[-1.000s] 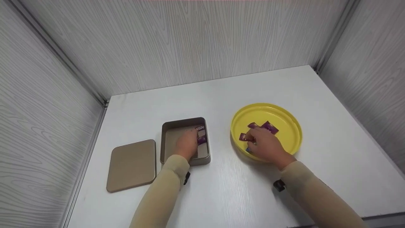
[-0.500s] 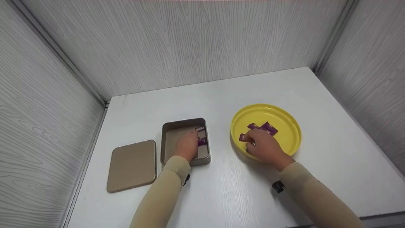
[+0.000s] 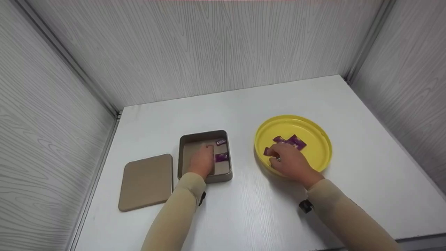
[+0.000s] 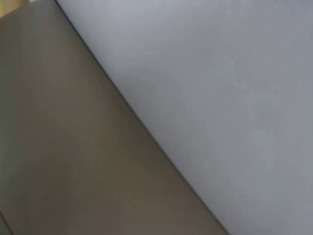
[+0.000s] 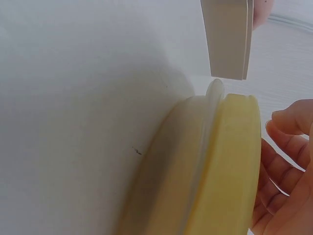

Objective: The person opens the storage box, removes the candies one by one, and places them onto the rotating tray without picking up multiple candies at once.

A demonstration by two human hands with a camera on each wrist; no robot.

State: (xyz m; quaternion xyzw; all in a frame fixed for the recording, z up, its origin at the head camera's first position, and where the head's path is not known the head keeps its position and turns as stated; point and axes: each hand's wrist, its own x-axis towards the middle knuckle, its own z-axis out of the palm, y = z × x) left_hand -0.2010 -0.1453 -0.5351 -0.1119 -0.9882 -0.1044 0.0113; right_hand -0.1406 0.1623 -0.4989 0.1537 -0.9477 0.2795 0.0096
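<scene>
Inside the metal tin (image 3: 225, 178), my left hand (image 3: 202, 160) reaches down with its back toward the camera; I cannot tell whether it holds anything. Two purple wrapped candies lie along the tin's right side, an upper candy (image 3: 221, 142) and a lower candy (image 3: 222, 157), both just right of the hand. Over the near left of the yellow round tray (image 3: 315, 139), my right hand (image 3: 291, 160) curls its fingers, with a small shiny wrapped candy (image 3: 278, 159) between thumb and forefinger. Several purple candies (image 3: 297, 142) lie on the tray beyond its knuckles.
The tin's flat lid (image 3: 146, 183) lies left of the tin on the white table (image 3: 240, 216). Wood-grain panels (image 3: 223, 45) enclose the table at the back and sides. The tin's wall (image 5: 229, 39) rises beyond the tray's yellow rim (image 5: 230, 161) in the right wrist view.
My left hand has shifted left inside the tin, away from the lower purple candy, which now shows fully. The right hand has closed its fingertips, and the blue bit under its thumb is hidden.
</scene>
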